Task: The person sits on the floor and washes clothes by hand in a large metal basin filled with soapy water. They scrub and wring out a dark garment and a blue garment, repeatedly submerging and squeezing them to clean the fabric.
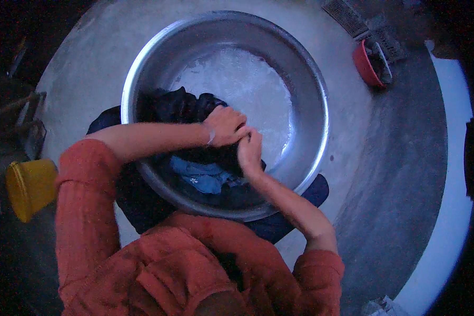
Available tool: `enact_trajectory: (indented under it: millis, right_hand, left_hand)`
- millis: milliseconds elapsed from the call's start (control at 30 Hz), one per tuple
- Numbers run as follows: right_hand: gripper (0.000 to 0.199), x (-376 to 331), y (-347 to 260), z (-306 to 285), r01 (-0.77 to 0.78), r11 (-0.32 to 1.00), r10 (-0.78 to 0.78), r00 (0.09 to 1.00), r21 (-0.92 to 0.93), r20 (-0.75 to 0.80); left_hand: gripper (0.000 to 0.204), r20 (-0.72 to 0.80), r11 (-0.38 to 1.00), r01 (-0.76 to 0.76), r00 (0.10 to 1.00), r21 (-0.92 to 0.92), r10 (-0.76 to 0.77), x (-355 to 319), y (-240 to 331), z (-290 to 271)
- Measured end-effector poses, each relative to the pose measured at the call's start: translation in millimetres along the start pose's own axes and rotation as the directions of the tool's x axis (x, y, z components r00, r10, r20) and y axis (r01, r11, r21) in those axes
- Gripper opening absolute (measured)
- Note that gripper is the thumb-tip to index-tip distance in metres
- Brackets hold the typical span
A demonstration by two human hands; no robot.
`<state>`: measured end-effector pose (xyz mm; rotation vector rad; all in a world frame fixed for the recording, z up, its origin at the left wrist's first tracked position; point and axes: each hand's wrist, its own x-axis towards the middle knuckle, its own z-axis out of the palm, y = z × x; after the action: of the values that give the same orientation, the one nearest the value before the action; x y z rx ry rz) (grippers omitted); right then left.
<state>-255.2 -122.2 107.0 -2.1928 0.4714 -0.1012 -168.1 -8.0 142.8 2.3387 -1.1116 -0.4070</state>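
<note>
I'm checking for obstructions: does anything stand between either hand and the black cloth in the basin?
Nothing visible does. The left hand and right hand are both closed on the black cloth, inside the basin. The blue cloth lies nearer the person's body, not between.

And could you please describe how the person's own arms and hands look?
Reddish-orange sleeves are pushed up near the elbows, leaving both forearms bare. The left hand and right hand wear no gloves. A pale band, kind unclear, shows at the left wrist.

No readable text, labels or numbers; print-like marks on grey sheets too blurred
</note>
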Motion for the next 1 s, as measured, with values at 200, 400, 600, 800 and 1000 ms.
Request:
enact_trajectory:
  millis: [200,400,600,800,1000]
  right_hand:
    - [0.022,-22,-2,36,0.206,0.959,-0.227,0.970,-0.197,-0.092]
    - [0.021,83,50,34,0.162,0.942,-0.140,0.986,-0.295,0.094]
    - [0.030,148,32,-10,0.388,0.683,-0.279,0.922,-0.619,0.269]
    - [0.053,97,17,-4,-0.142,0.918,0.254,0.928,-0.371,0.274]
    - [0.026,-8,-17,5,0.098,0.994,-0.101,0.992,-0.043,-0.074]
  left_hand:
    - [0.012,-0.027,0.994,-0.074,0.997,0.074,0.076,-36,-19,25]
    - [0.025,-0.038,0.961,0.278,0.960,0.009,-0.278,64,-45,59]
    - [0.034,-0.174,0.817,0.006,0.978,0.576,0.116,117,-71,34]
    - [0.045,0.149,0.919,0.392,0.911,-0.033,-0.384,73,-61,19]
    - [0.024,-0.381,0.997,0.028,0.923,-0.066,-0.052,-25,-13,5]
